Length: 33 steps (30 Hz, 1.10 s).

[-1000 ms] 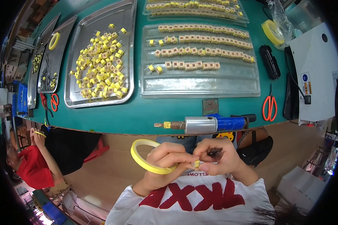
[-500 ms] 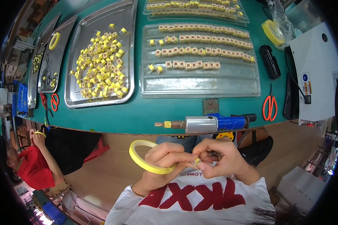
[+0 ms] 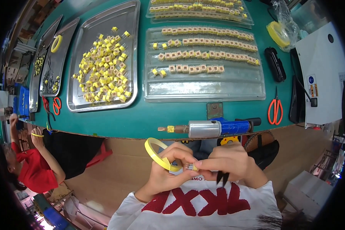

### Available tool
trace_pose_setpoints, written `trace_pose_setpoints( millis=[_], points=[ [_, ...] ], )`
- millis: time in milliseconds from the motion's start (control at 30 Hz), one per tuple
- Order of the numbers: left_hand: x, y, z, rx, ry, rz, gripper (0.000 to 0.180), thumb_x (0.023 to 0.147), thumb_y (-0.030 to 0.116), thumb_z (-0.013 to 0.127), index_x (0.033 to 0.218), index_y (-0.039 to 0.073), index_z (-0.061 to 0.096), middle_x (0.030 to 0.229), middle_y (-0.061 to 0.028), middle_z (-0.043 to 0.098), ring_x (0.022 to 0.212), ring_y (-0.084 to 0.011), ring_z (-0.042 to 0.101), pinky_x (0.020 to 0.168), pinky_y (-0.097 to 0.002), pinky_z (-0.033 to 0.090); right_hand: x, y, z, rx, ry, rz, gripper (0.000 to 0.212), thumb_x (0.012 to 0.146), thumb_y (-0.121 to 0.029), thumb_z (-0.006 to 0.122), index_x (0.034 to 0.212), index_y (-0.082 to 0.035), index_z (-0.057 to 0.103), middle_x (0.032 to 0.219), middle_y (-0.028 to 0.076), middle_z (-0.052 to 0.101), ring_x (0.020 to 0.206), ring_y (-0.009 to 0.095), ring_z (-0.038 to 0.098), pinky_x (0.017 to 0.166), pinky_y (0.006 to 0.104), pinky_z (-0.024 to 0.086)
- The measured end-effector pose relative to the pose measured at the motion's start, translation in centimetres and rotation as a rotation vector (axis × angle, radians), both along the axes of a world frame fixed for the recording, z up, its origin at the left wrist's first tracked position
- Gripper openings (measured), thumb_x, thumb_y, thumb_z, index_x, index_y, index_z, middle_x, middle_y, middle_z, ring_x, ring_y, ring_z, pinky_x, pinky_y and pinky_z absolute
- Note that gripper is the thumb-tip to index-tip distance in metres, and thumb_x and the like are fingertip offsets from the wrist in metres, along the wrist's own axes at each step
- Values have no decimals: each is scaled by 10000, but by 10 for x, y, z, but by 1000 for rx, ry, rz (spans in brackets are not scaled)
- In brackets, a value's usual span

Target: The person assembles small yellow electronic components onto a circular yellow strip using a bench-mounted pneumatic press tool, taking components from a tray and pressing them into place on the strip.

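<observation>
In front of my chest, beyond the table edge, my left hand (image 3: 171, 165) pinches a small yellow-wrapped coil part (image 3: 190, 167) with thin metal pins. A roll of yellow tape (image 3: 154, 154) hangs around the fingers of that same hand. My right hand (image 3: 234, 163) is closed, its thumb and finger at the end of the coil part. From beneath its palm stick out the two dark tips of a pointed tool (image 3: 222, 178); the rest of the tool is hidden, so I cannot tell its exact kind.
A steel tray (image 3: 74, 105) holds a heap of yellow coil parts; a clear plastic tray (image 3: 203, 96) carries rows of them. At the table's front edge lies a blue and silver power tool (image 3: 205, 128). Orange-handled scissors (image 3: 275, 111) lie right. A co-worker (image 3: 38, 168) sits left.
My left hand and the tape roll have tilted and shifted slightly right. The coil part's pins now show. My right hand has turned over, bringing the dark tips into sight.
</observation>
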<state>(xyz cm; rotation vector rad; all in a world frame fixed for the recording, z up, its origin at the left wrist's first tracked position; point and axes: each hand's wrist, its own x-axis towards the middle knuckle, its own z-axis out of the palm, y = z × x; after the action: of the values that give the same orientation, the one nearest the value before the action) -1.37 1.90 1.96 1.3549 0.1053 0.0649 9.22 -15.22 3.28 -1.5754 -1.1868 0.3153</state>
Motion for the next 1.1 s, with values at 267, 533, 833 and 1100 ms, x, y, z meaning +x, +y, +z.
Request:
trace_pose_setpoints(
  millis=[267,533,833,1100],
  points=[
    [2,1,6,-51,60,-111,187,718,85,759,834,38,620,847,-78,589,740,-135,545,634,-239,408,8,-6,2,45,565,144,244,661,32,752,894,-11,693,752,95,633,635,163,589,520,240,413],
    [8,5,11,272,-54,-242,215,707,-1,729,889,43,621,902,-63,594,723,-176,610,578,-273,462,8,-8,-7,56,686,218,180,707,52,722,865,9,647,793,110,640,646,152,568,535,235,408],
    [7,-4,-1,596,-199,14,254,593,7,773,795,104,652,771,-19,601,673,-178,592,554,-291,461,-11,-6,-9,-79,993,91,242,827,-41,615,1016,-6,468,928,49,546,785,72,549,669,217,438],
    [7,-3,1,624,-212,20,247,598,11,773,792,101,650,768,-22,599,672,-181,594,560,-294,464,-16,-4,-12,-15,972,86,245,813,-23,583,1017,-5,448,946,69,528,809,75,544,695,223,442]
  ],
)
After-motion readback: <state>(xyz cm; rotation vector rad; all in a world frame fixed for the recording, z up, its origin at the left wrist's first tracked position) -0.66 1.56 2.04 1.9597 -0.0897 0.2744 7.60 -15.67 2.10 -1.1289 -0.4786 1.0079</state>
